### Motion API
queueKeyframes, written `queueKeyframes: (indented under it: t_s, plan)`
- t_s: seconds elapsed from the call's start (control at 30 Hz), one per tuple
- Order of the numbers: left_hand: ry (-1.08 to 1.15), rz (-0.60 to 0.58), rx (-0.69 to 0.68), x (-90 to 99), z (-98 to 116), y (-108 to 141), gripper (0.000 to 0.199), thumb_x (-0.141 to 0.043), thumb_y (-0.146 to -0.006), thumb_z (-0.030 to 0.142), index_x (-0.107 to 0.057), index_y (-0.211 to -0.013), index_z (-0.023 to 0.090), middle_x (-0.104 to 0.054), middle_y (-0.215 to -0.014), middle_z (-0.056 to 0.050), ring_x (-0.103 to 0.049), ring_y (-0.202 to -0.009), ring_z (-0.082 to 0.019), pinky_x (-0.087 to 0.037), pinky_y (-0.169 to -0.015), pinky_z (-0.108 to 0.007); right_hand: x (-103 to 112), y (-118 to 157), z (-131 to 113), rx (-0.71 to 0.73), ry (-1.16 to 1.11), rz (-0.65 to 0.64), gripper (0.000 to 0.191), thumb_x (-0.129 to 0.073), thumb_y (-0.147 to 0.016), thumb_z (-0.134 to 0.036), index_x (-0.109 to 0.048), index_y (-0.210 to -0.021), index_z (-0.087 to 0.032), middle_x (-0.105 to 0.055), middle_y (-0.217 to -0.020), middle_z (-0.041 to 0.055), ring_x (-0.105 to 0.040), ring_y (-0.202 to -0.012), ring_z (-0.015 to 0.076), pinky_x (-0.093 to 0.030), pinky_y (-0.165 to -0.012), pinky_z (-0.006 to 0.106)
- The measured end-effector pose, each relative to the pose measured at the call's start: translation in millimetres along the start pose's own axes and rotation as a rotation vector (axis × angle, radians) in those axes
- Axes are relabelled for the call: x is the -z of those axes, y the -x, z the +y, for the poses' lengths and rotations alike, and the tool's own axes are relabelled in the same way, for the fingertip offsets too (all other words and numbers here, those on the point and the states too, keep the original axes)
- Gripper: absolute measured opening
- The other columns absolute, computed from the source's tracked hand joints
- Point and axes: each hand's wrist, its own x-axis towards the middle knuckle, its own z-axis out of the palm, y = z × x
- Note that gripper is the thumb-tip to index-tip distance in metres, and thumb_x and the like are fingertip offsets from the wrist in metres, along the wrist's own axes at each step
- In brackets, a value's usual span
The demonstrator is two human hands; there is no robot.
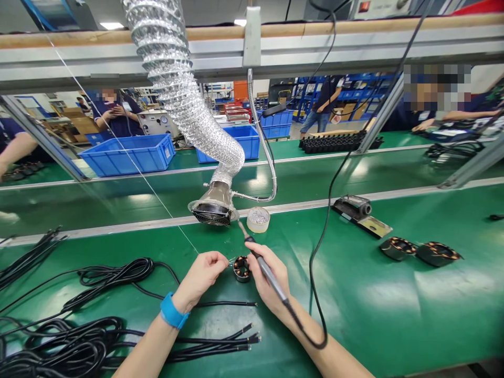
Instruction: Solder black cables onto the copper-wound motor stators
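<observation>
In my right hand (270, 273) is a soldering iron (268, 272), its tip pointing up and away, beside the fume hood and a small round tub (258, 219). My left hand (202, 278), with a blue wristband (173, 312), pinches a thin solder wire (157, 195) that runs down from the upper left. Between my hands a small ring-shaped stator with copper windings (241, 269) rests on the green mat. Thin leads stick out of it towards my left fingertips. My right fingers are close against its side; whether they touch it is unclear.
A silver foil duct (189, 105) ends in the hood (214, 202) ahead. Black cables (79, 336) lie at left. Two larger stators (438, 254) and a metal fixture (360, 212) are at right. The iron's black cord (315, 252) hangs down. Blue bins (132, 155) and people stand beyond.
</observation>
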Motion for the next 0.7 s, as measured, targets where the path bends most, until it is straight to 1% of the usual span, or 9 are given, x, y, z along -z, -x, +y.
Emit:
queueKeyframes:
  t_s: [0.07,0.13,0.2,0.4,0.6,0.7]
  plan:
    - [-0.011,0.013,-0.002,0.0,-1,-1,0.025,-0.061,-0.078,0.039,-0.058,-0.072,0.015,-0.034,-0.054,0.008,-0.023,-0.047,-0.006,-0.015,-0.043,-0.021,7,1,-4,-0.008,0.023,0.064,0.018,-0.05,-0.094,-0.018,-0.066,-0.101,-0.022,-0.071,-0.091,0.0031,-0.067,-0.081,0.0159,-0.053,-0.077,0.029]
    - [-0.019,0.023,-0.004,-0.3,-1,-2,0.025,-0.061,-0.078,0.039,-0.058,-0.072,0.015,-0.034,-0.053,0.008,-0.023,-0.047,-0.006,-0.015,-0.043,-0.021,12,3,-8,0.019,0.02,0.073,0.021,-0.047,-0.093,-0.019,-0.067,-0.087,-0.022,-0.072,-0.08,0.0012,-0.068,-0.073,0.0155,-0.053,-0.071,0.028]
    - [-0.028,0.025,-0.006,-0.8,0,-2,0.025,-0.06,-0.078,0.039,-0.058,-0.072,0.015,-0.033,-0.053,0.009,-0.023,-0.047,-0.007,-0.015,-0.044,-0.021,13,5,-10,0.049,0.007,0.051,0.026,-0.044,-0.093,-0.019,-0.067,-0.08,-0.022,-0.071,-0.072,-0.0003,-0.066,-0.066,0.0148,-0.051,-0.066,0.028]
    - [-0.029,0.026,-0.007,-1.3,2,-2,0.025,-0.06,-0.079,0.039,-0.057,-0.073,0.015,-0.032,-0.053,0.009,-0.023,-0.047,-0.007,-0.016,-0.044,-0.021,11,4,-12,0.065,-0.045,0.04,0.028,-0.043,-0.091,-0.018,-0.067,-0.076,-0.021,-0.068,-0.066,-0.0018,-0.063,-0.059,0.0128,-0.048,-0.06,0.025]
    - [-0.012,0.019,-0.006,-0.3,-1,-2,0.026,-0.061,-0.08,0.04,-0.056,-0.074,0.015,-0.032,-0.052,0.01,-0.022,-0.047,-0.007,-0.015,-0.043,-0.021,10,4,-14,0.061,-0.072,0.021,0.028,-0.044,-0.091,-0.019,-0.067,-0.075,-0.021,-0.068,-0.065,-0.0024,-0.063,-0.058,0.0118,-0.047,-0.061,0.024]
    - [-0.007,0.016,-0.006,-0.1,-2,-3,0.028,-0.062,-0.08,0.042,-0.055,-0.073,0.015,-0.032,-0.052,0.01,-0.022,-0.047,-0.006,-0.015,-0.043,-0.021,10,4,-12,0.034,-0.077,0.028,0.028,-0.044,-0.092,-0.019,-0.067,-0.077,-0.021,-0.069,-0.066,-0.0027,-0.063,-0.059,0.0113,-0.047,-0.062,0.024]
